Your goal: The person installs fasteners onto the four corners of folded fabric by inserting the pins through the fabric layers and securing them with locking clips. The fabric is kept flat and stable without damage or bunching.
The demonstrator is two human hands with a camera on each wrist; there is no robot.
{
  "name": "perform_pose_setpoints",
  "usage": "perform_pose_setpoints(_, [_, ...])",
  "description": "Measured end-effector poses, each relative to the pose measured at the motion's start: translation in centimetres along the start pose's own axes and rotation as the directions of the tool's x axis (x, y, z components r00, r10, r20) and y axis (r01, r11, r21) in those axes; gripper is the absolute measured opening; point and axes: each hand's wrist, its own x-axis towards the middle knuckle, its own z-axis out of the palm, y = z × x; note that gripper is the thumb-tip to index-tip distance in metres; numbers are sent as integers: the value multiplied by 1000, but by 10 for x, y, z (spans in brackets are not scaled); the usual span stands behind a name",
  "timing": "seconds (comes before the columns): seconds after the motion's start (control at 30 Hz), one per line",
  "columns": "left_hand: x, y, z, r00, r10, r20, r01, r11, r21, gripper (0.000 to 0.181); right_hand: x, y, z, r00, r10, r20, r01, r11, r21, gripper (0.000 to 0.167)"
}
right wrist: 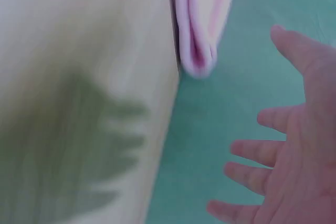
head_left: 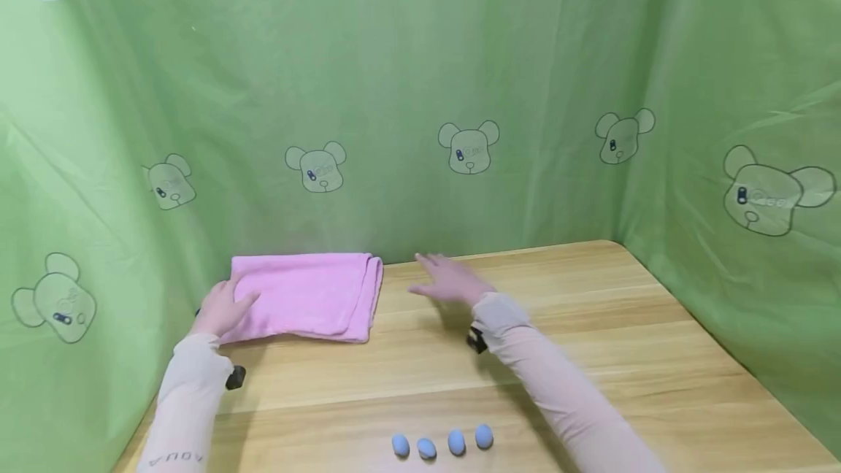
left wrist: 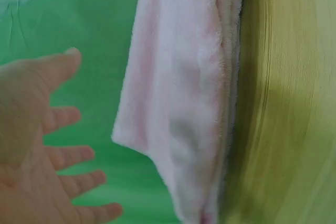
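Observation:
A pink towel (head_left: 302, 294), folded into a rough rectangle, lies at the back left of the wooden table. By its left edge is my left hand (head_left: 225, 309), fingers spread; in the left wrist view the hand (left wrist: 42, 150) shows apart from the cloth (left wrist: 178, 98). To the right of the towel my right hand (head_left: 453, 279) hovers over the table with its fingers extended and nothing in it. The right wrist view shows that hand (right wrist: 294, 145) with spread fingers, away from the towel's folded end (right wrist: 197, 51).
Several small blue egg-shaped pieces (head_left: 456, 442) sit in a row near the front of the wooden table (head_left: 591, 327). A green curtain (head_left: 394, 93) printed with bear heads surrounds the table at the back and sides.

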Motion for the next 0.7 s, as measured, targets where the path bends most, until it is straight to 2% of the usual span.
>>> perform_pose_setpoints(0.1, [1, -9, 1, 997, -56, 62, 58, 997, -45, 77, 16, -29, 16, 999, -29, 19, 29, 999, 39, 82])
perform_pose_setpoints(0.17, [4, -16, 5, 992, -89, 90, 95, 993, -65, 77, 26, -45, 29, 998, -57, 24, 57, 998, 10, 79])
perform_pose_setpoints(0.33, [11, -41, 22, 977, -202, 67, 208, 973, -97, 74, 43, -77, 59, 992, -124, 22, 126, 987, -101, 67])
perform_pose_setpoints(0.47, [5, -50, 32, 955, -293, 41, 295, 949, -113, 72, 50, -90, 75, 987, -161, 18, 162, 981, -108, 60])
perform_pose_setpoints(0.6, [-3, -52, 37, 942, -331, 52, 335, 937, -97, 70, 52, -95, 85, 982, -186, 43, 189, 978, -86, 57])
perform_pose_setpoints(0.7, [-7, -49, 38, 938, -339, 64, 342, 939, -29, 68, 54, -95, 91, 981, -187, 61, 192, 977, -98, 55])
